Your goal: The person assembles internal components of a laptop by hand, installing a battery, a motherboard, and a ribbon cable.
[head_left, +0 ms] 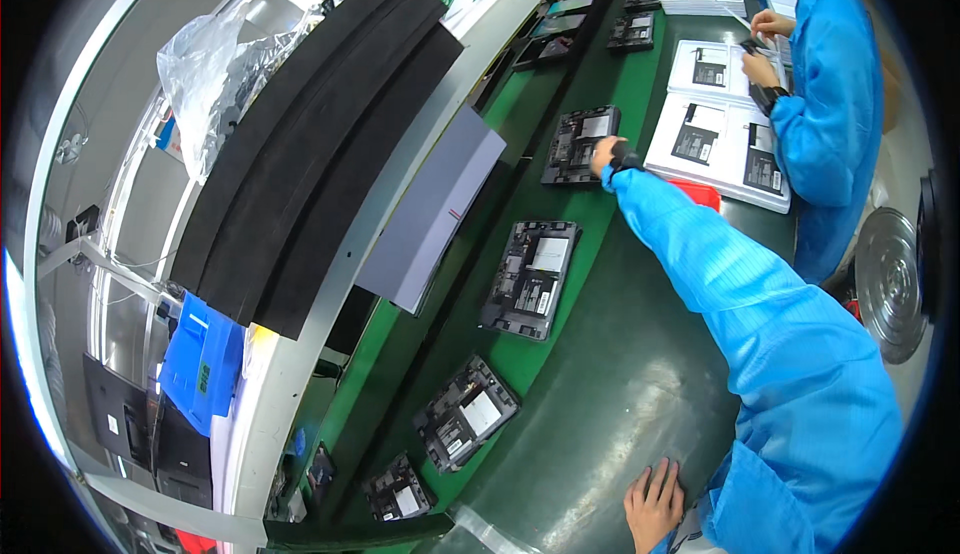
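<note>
My right arm, in a blue sleeve, stretches far across the bench. My right hand (604,157), with a dark band at its wrist, is closed at the right edge of an opened tablet-like device (571,144) on the green conveyor belt; the fingertips are partly hidden. That device shows dark inner parts and a pale rectangular panel. My left hand (654,504) lies palm down on the dark green worktop (610,404), fingers stretched out, holding nothing. Nearest to me on the belt are a second opened device (531,279), a third one (467,413) and another at the bottom (398,489).
A co-worker in a blue coat (835,104) handles a small dark part beside white trays (735,189) of black batteries. Something red (697,194) sits by the trays. A grey panel (432,214) and black shelf boards (320,144) border the belt. A round stool (889,284) stands at right.
</note>
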The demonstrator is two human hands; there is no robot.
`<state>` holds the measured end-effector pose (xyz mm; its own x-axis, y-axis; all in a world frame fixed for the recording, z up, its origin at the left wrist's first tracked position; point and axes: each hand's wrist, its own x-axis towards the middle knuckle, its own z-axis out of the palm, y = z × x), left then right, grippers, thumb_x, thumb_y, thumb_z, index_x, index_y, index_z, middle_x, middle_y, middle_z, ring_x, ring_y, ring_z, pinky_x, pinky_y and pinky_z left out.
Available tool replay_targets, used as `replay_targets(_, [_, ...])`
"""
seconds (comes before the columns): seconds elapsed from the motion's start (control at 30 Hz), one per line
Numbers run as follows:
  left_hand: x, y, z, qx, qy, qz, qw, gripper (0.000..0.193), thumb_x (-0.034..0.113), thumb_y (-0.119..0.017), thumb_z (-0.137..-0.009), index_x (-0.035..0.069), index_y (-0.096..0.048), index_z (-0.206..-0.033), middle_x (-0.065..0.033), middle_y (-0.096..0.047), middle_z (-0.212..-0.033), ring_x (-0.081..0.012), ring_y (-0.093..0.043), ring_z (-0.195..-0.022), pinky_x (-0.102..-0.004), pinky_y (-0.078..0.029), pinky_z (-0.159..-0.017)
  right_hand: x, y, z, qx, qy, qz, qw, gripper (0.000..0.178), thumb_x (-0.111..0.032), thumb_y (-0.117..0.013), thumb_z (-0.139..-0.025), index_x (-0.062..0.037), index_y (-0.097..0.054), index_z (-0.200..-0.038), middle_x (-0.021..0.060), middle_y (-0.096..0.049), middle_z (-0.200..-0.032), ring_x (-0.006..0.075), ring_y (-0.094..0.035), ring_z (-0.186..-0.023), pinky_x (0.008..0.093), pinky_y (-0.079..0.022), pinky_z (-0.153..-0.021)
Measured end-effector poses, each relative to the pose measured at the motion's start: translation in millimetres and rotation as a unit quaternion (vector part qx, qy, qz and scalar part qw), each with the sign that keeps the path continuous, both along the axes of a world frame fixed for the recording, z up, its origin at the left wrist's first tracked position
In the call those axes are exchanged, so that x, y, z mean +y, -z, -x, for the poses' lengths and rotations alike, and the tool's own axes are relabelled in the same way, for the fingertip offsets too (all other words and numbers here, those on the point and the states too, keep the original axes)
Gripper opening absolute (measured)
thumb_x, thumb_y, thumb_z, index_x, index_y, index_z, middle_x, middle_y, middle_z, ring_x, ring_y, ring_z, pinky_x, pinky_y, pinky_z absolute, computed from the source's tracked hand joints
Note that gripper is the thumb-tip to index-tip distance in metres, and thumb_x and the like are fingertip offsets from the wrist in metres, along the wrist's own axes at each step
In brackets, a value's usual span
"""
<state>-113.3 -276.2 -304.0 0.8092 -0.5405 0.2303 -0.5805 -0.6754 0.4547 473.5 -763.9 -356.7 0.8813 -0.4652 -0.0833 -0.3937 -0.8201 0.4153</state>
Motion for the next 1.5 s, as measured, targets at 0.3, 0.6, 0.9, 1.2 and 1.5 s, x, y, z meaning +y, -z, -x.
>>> replay_targets(0.3, [12, 36, 6, -0.036, 0.022, -0.026, 0.999, 0.038, 0.018, -0.075, -0.088, 0.017, -0.076, -0.126, -0.0033, -0.069, -0.135, -0.0288, -0.062, -0.122, -0.0426, -0.048, -0.102, -107, 52, -58, -0.154, -0.058, -0.347, 0.923, 0.041, -0.046, -0.066, -0.094, -0.0211, -0.079, -0.123, 0.0146, -0.076, -0.126, 0.0375, -0.072, -0.117, 0.0520, -0.055, -0.099])
replay_targets(0.6, [-11, 19, -8, -0.041, -0.086, -0.068, 0.993, 0.040, 0.019, -0.072, -0.089, 0.017, -0.075, -0.129, -0.0011, -0.068, -0.137, -0.0290, -0.061, -0.122, -0.0438, -0.047, -0.104, 154, -61, -28, -0.553, 0.264, -0.657, 0.438, 0.027, -0.018, -0.085, -0.076, 0.0045, -0.072, -0.084, 0.0099, -0.070, -0.081, 0.0234, -0.064, -0.073, 0.0392, -0.050, -0.069])
replay_targets(0.9, [-20, 26, -3, -0.065, -0.007, -0.005, 0.998, 0.047, 0.013, -0.072, -0.086, 0.012, -0.071, -0.133, -0.0072, -0.067, -0.130, -0.0289, -0.062, -0.110, -0.0421, -0.048, -0.094, 239, -154, 352, -0.430, 0.083, -0.843, 0.314, 0.056, -0.015, -0.087, -0.084, -0.0097, -0.047, -0.123, -0.0006, -0.062, -0.093, 0.0047, -0.046, -0.063, 0.0260, -0.026, -0.047])
replay_targets(1.2, [0, 23, 26, 0.009, -0.269, 0.194, 0.943, 0.047, 0.014, -0.063, -0.097, 0.002, -0.061, -0.142, -0.0190, -0.061, -0.138, -0.0387, -0.054, -0.125, -0.0490, -0.043, -0.107, 331, -48, 526, -0.288, 0.237, -0.868, 0.328, 0.057, -0.008, -0.082, -0.090, -0.0010, -0.044, -0.130, 0.0128, -0.068, -0.116, 0.0182, -0.070, -0.101, 0.0301, -0.054, -0.070])
replay_targets(1.5, [7, 49, 2, 0.080, -0.372, 0.323, 0.867, 0.069, 0.019, -0.063, -0.104, -0.004, -0.033, -0.161, -0.0276, -0.043, -0.155, -0.0415, -0.041, -0.143, -0.0488, -0.031, -0.121, 237, -48, 492, -0.171, -0.134, -0.802, 0.556, 0.017, -0.014, -0.071, -0.098, 0.0031, -0.071, -0.099, 0.0115, -0.075, -0.094, 0.0148, -0.071, -0.079, 0.0332, -0.058, -0.070])
